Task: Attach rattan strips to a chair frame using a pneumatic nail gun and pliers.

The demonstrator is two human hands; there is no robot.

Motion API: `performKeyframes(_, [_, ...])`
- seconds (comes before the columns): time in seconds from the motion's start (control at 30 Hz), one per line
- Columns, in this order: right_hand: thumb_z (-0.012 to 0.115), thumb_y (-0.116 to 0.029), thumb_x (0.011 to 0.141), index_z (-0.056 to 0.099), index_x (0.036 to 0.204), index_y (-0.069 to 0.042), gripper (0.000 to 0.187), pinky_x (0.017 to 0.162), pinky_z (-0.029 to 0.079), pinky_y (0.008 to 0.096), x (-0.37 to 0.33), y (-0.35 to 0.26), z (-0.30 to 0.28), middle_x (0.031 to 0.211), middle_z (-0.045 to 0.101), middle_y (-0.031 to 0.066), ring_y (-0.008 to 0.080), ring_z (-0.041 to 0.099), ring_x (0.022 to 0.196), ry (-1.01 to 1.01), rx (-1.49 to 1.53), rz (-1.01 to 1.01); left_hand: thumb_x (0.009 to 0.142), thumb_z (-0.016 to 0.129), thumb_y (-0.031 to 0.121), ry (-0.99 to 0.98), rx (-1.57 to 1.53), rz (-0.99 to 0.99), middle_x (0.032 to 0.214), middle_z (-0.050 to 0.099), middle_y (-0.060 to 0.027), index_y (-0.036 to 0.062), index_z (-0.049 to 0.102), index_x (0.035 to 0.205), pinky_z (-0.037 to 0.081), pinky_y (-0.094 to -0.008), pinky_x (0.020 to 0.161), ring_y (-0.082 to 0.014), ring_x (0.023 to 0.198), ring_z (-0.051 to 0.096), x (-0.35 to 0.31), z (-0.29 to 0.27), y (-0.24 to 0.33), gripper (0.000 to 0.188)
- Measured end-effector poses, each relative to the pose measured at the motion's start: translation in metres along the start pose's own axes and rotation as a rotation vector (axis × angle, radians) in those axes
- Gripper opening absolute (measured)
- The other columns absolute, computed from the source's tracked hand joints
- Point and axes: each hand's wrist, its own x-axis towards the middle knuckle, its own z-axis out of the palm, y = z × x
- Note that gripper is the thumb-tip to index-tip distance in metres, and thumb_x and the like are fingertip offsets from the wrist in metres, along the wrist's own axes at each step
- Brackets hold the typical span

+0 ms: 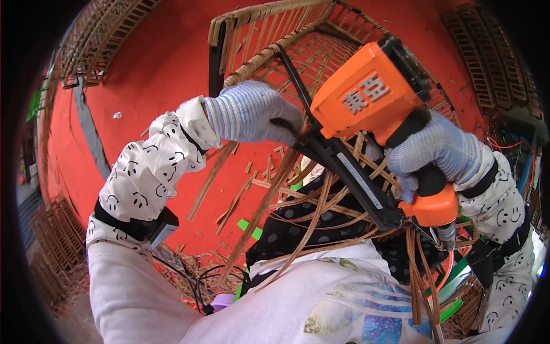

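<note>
My right hand (438, 150), in a striped knit glove, is wrapped round the grip of an orange and black air nail gun (366, 92). Its long black magazine slants down toward my lap. Close to the tool's nose, my gloved left hand (258, 113) is closed, with brown rattan strips (281, 175) running down from its fingers; its fingertips are partly hidden. Beyond both hands lies a woven rattan piece (303, 54) on a black frame, partly covered by the gun. Loose strip ends hang across my lap.
Cut rattan scraps (229, 209) litter the red floor (143, 109). Stacked woven pieces stand at the far left (103, 34) and far right (492, 57). An orange air hose (448, 269) runs from the gun's lower end. Black cables (197, 281) lie at lower left.
</note>
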Motion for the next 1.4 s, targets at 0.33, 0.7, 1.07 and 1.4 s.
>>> performKeyframes(0.33, [0.064, -0.014, 0.065, 0.055, 0.081, 0.003, 0.025, 0.046, 0.048, 0.0278, -0.085, 0.039, -0.003, 0.058, 0.055, 0.0077, 0.0176, 0.057, 0.047, 0.423, -0.043, -0.174, 0.076, 0.065, 0.020, 0.111, 0.058, -0.030, 0.072, 0.062, -0.0068, 0.0089, 0.064, 0.086, 0.048, -0.0332, 0.061, -0.0238, 0.067, 0.061, 0.001, -0.002, 0.012, 0.015])
performKeyframes(0.7, [0.057, -0.018, 0.083, 0.052, 0.085, 0.000, 0.019, 0.047, 0.040, 0.0267, -0.289, 0.247, -0.021, 0.061, 0.043, 0.0022, 0.0124, 0.045, 0.051, 1.207, 0.270, -0.454, 0.076, 0.062, 0.027, 0.358, 0.718, 0.060, 0.097, 0.061, -0.0017, 0.0142, 0.062, 0.097, 0.041, -0.0390, 0.087, -0.0200, 0.096, 0.055, -0.024, 0.003, 0.029, 0.025])
performKeyframes(1.07, [0.062, -0.009, 0.067, 0.051, 0.101, 0.000, 0.037, 0.058, 0.047, 0.0317, -0.314, 0.490, 0.007, 0.075, 0.059, 0.0102, 0.0224, 0.057, 0.064, 1.875, -0.069, 0.320, 0.074, 0.063, 0.023, 0.340, 0.396, 0.122, 0.081, 0.060, -0.0081, 0.0084, 0.060, 0.086, 0.044, -0.0398, 0.066, -0.0278, 0.078, 0.056, 0.027, 0.037, 0.073, 0.019])
performKeyframes(1.4, [0.069, -0.030, 0.067, 0.041, 0.120, -0.001, 0.066, 0.090, 0.040, 0.0389, -0.288, 0.563, 0.012, 0.119, 0.047, 0.0226, 0.0347, 0.048, 0.110, 1.938, 0.256, 0.771, 0.075, 0.061, 0.027, 0.061, 0.452, 0.420, 0.087, 0.057, -0.0127, 0.0104, 0.054, 0.104, 0.045, -0.0417, 0.072, -0.0320, 0.084, 0.055, 0.119, 0.098, 0.179, 0.034])
